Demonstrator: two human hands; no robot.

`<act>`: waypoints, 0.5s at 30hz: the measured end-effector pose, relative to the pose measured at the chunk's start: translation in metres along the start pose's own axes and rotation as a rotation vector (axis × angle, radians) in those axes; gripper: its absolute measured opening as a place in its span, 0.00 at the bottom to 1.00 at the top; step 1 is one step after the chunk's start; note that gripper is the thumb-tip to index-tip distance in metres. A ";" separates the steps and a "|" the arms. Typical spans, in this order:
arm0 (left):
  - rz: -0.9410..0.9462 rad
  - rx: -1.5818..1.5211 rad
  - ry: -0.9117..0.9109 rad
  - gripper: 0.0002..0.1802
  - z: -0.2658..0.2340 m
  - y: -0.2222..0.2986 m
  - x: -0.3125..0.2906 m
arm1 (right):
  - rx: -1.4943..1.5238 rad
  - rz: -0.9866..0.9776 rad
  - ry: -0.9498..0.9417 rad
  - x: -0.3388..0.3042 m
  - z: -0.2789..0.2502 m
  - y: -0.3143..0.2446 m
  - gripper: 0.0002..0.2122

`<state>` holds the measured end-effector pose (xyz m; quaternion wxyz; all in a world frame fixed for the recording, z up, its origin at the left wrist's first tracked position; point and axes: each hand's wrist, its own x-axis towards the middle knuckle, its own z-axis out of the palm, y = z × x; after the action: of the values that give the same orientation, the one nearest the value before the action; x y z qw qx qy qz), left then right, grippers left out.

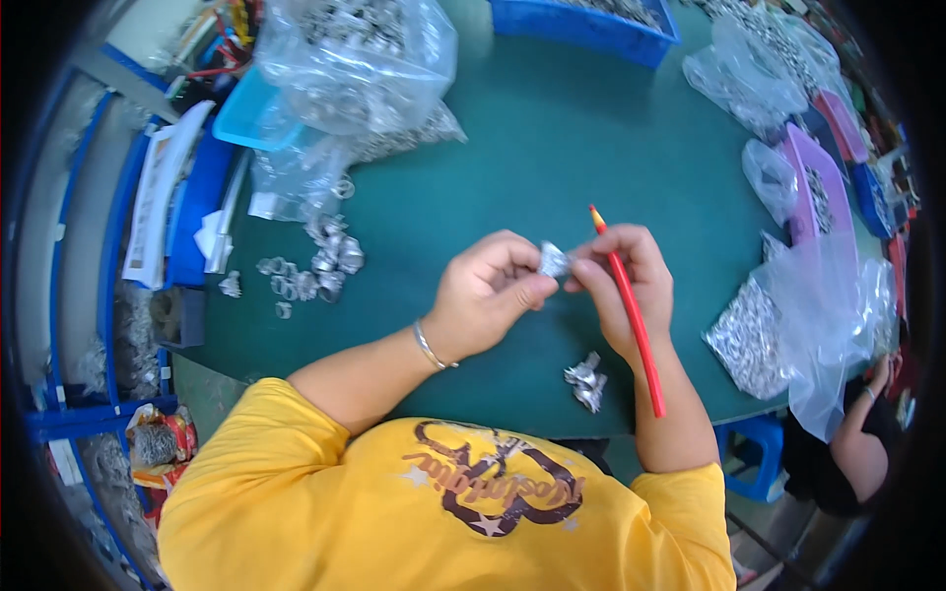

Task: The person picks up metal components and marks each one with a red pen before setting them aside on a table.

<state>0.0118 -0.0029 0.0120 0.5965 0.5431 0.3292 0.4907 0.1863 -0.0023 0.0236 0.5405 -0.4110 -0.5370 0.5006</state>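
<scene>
With both sets of fingers I pinch a small metal part (553, 260) between left hand (485, 294) and right hand (623, 281), whose red stick (631, 313) could knock it loose.

The small metal piece (553, 260) is half covered by the fingertips of the left hand (488, 294) and right hand (621, 281), its shape too small to tell; beyond it, the blue crate (591, 28) runs off the top edge
</scene>
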 end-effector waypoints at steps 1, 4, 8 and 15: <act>0.151 0.147 0.033 0.08 0.001 0.006 0.001 | 0.017 -0.020 0.042 -0.002 -0.002 0.000 0.07; 0.844 0.712 0.123 0.12 -0.009 0.045 0.020 | -0.008 -0.111 0.156 -0.002 -0.009 0.000 0.04; 1.240 1.159 0.580 0.10 -0.055 0.103 0.089 | -0.008 -0.174 0.303 0.004 -0.023 -0.006 0.04; 0.812 1.010 0.392 0.05 -0.074 0.082 0.086 | -0.024 -0.281 0.315 0.017 -0.026 0.002 0.06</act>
<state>-0.0493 0.0965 0.0895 -0.0330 0.7369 0.3900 0.5511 0.2101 0.0169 0.0218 0.6772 -0.4117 -0.5039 0.3435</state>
